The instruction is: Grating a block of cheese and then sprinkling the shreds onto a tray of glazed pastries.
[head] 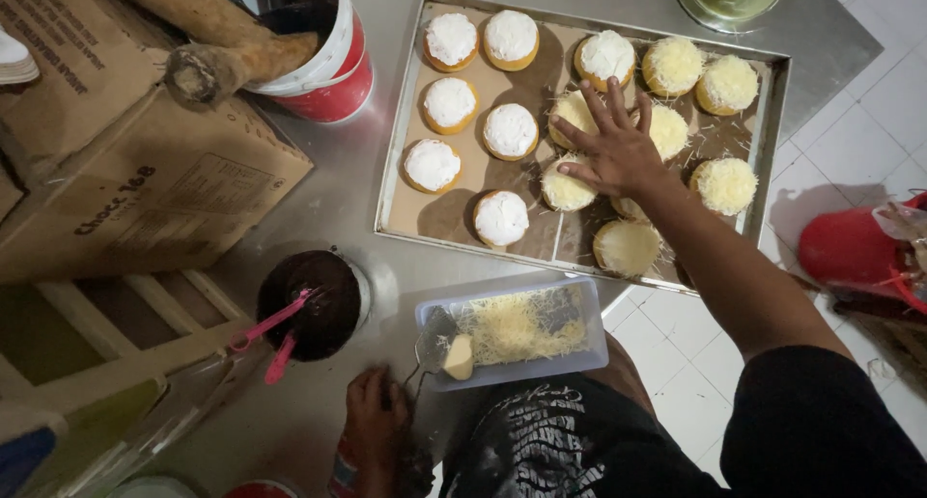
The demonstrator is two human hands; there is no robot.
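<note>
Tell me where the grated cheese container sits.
In the head view, the clear container sits low centre, just below the baking tray, right of the chocolate tub.

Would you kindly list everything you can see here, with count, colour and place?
Baking tray: one, metal, paper-lined, top centre.
White-frosted buns: seven, tray's left half.
Cheese-topped buns: about eight, yellow, right half; one bare bun at the front edge.
Plastic tub: one, clear, grated cheese inside, centre front.
Chocolate pot: one, dark, with pink utensils.
Bucket: one, red and white, top left.
Cardboard boxes: brown, left.
Red container: one, right.
Right hand: on the buns.
Left hand: on the tabletop, bottom centre.
</note>
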